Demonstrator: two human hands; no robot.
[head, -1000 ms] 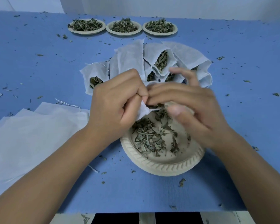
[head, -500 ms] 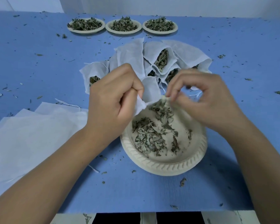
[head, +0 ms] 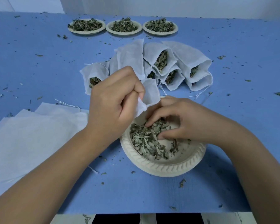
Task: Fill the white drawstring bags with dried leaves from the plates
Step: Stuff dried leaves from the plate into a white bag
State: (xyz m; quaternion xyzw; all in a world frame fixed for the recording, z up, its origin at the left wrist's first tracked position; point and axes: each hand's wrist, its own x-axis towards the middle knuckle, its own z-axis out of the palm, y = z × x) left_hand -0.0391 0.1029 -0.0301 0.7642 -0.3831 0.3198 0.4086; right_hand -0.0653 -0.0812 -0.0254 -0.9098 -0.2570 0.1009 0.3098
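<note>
- Left grip [head: 115, 102], fingers curled, pinches the white bag [head: 149, 92] by its mouth, above the near plate [head: 162, 169] at its 11 o'clock rim.
- Right grip [head: 181, 120], fingers and thumb bent, closes on dried leaves [head: 144, 141] in that plate.
- Flat bags [head: 31, 135] lie at 9 o'clock on the bench [head: 233, 110]; filled bags [head: 192, 62] crowd 12 o'clock, with heaped plates [head: 124, 32] beyond.

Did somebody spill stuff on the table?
Yes. Leaf crumbs lie scattered all over the blue table, like one in front of the near plate and some by the far plates. Nothing looks broken.
</note>
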